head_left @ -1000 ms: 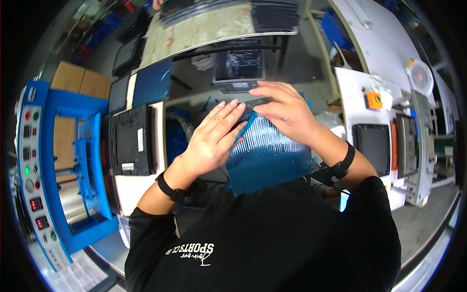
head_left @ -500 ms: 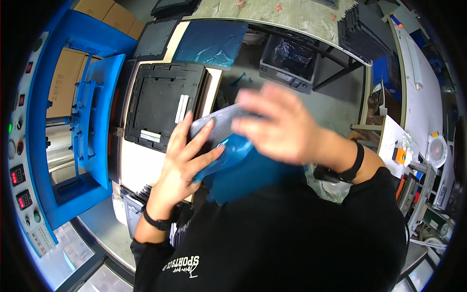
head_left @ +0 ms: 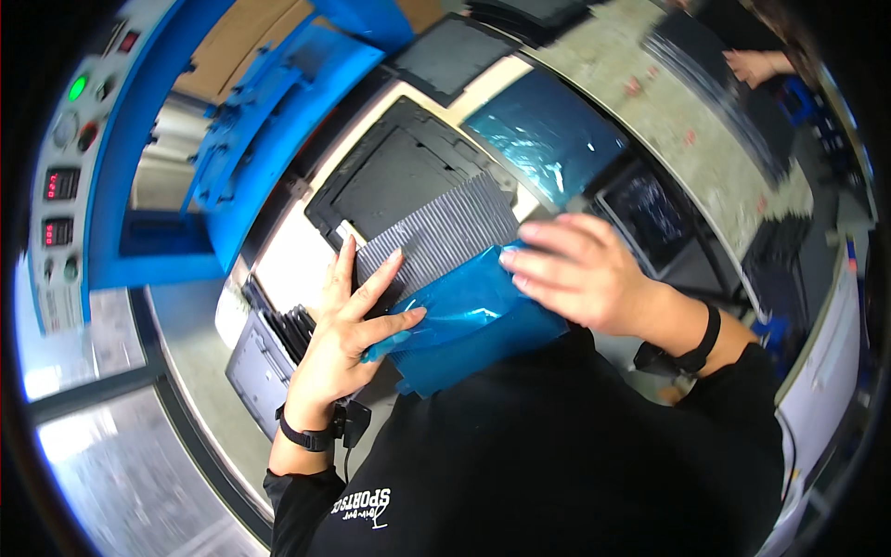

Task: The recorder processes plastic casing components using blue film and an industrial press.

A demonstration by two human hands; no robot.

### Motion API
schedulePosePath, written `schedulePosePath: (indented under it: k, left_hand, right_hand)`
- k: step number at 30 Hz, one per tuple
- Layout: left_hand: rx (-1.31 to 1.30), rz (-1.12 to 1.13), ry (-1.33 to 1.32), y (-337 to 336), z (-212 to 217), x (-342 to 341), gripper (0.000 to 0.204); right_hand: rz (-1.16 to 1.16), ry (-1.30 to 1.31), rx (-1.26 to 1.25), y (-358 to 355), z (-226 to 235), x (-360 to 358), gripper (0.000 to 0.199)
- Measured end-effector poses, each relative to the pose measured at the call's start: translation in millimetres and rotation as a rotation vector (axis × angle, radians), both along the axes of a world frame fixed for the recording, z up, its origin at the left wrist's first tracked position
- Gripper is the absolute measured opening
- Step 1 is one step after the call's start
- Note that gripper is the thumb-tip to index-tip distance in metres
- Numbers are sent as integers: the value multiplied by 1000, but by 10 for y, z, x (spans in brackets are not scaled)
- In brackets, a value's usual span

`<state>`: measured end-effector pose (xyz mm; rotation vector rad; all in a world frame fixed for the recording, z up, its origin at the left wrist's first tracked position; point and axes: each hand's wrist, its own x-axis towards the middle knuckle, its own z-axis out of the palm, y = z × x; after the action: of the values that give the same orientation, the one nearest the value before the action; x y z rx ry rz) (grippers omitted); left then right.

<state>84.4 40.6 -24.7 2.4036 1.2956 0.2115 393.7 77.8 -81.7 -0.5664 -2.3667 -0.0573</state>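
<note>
A grey ribbed sheet [head_left: 445, 227] is held up in front of my torso, tilted. Glossy blue film [head_left: 464, 302] covers its lower side and folds back along the near edge. My left hand [head_left: 357, 325] grips the sheet and film at their left end, with the fingers spread over the ribs. At the film's upper right corner, my right hand [head_left: 589, 274] has its fingertips closed on the film edge. Just beyond the sheet, a black plastic frame panel [head_left: 390, 172] lies on the bench, partly hidden by it.
A blue press [head_left: 269, 139] with a control panel [head_left: 70, 204] stands at left. Another blue film sheet [head_left: 548, 135] lies beyond the bench. A crate [head_left: 650, 209] holds dark plastic. Stacked black panels [head_left: 719, 93] lie near another person's hand [head_left: 756, 67] at upper right.
My view has turned, swinging the bench and press. The ribbed sheet now shows more of its face. My right hand has come down from a blurred motion to the film's corner.
</note>
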Motion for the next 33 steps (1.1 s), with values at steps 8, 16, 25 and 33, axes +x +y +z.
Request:
schedulePosePath:
  k: [8, 16, 25, 33]
  left_hand:
    - [372, 505, 227, -278, -39, 488, 49]
    - [902, 457, 34, -168, 73, 224, 54]
    - [-654, 646, -1874, 331, -610, -358, 70]
    - [-898, 331, -2081, 349, -1071, -730, 69]
  right_hand:
    - [645, 300, -2087, 664, -243, -500, 40]
    - [691, 675, -1783, 1234, -63, -1599, 22]
    - [1160, -201, -1559, 1134, 67, -2059, 15]
    - [1107, -343, -1669, 1177, 11, -2272, 20]
